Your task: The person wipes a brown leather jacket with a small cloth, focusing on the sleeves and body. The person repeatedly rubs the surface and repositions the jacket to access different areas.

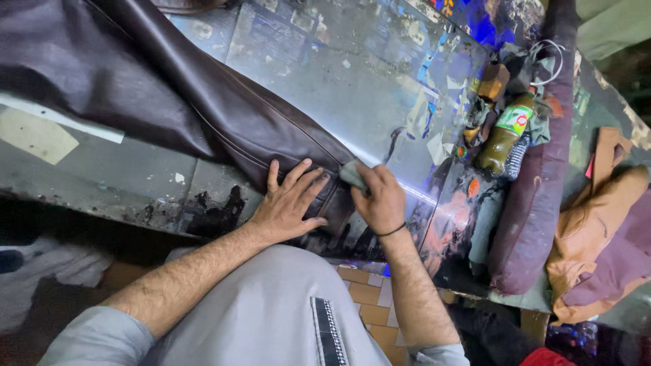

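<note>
Your dark brown leather piece (pixel 169 95) lies flat and stretched diagonally across the surface (pixel 352 88), seam running lengthwise. A small grey cloth (pixel 351 175) rests bunched against its lower end.

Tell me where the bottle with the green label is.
In the head view, the bottle lies on the stained worktable at the right, beyond the right hand, beside a maroon cushion.

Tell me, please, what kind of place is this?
Probably a leather repair or dyeing workshop. A dark brown leather jacket lies on a stained worktable; the left hand presses it flat while the right hand holds a small cloth against it.
</note>
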